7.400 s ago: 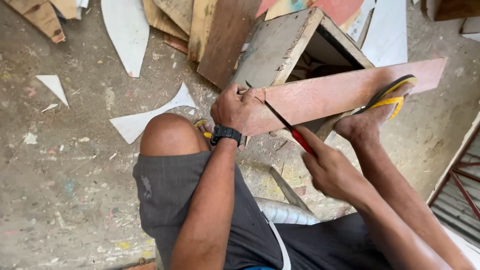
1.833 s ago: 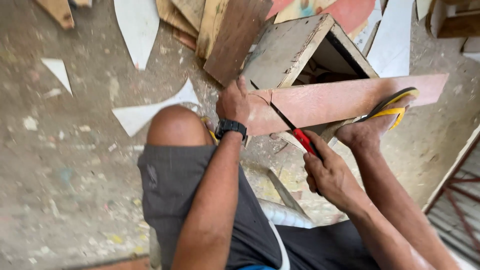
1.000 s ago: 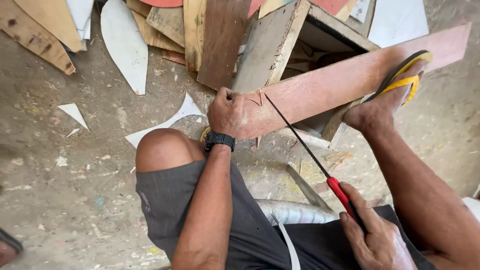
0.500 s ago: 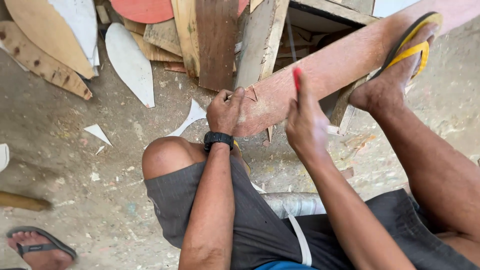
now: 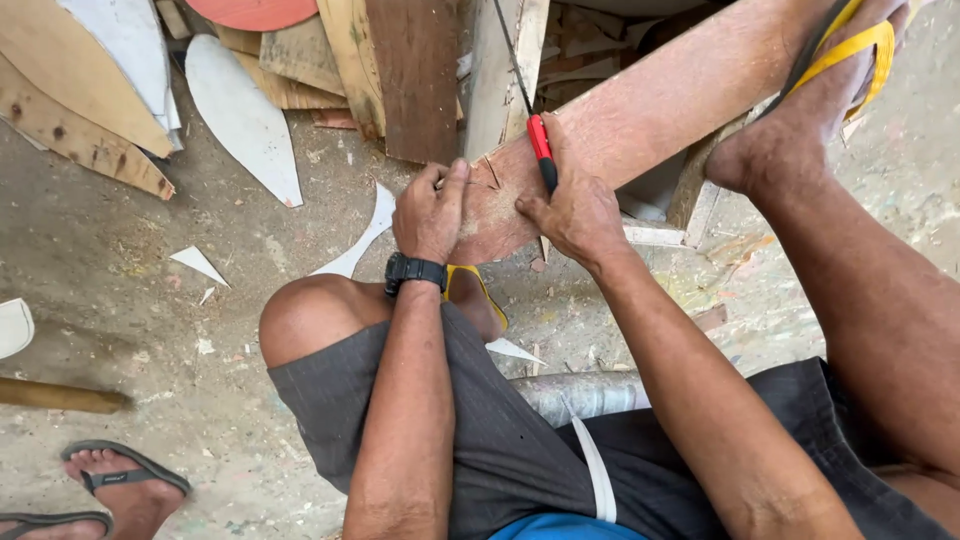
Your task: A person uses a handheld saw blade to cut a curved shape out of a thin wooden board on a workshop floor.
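Observation:
My left hand [image 5: 430, 212], with a black watch on the wrist, grips the near end of a reddish wooden plank [image 5: 660, 105]. My right hand [image 5: 575, 210] holds a saw [image 5: 528, 112] by its red handle, the thin blade running up across the plank and out of the top of the view. Sawdust and a cut notch lie on the plank between the two hands. My right foot in a yellow sandal [image 5: 850, 50] presses on the plank's far end. My left knee [image 5: 315, 315] is bent below the left hand.
A pile of wooden boards [image 5: 410, 70] and white curved offcuts [image 5: 240, 115] lies on the dusty concrete floor at the top left. Another person's foot in a grey sandal [image 5: 120, 485] stands at the bottom left, beside a wooden stick [image 5: 60, 397]. A wooden box frame [image 5: 690, 190] supports the plank.
The right hand moved the saw forward along the plank, the blade now pointing up and away. The view shifted down and left, bringing the other person's foot into sight.

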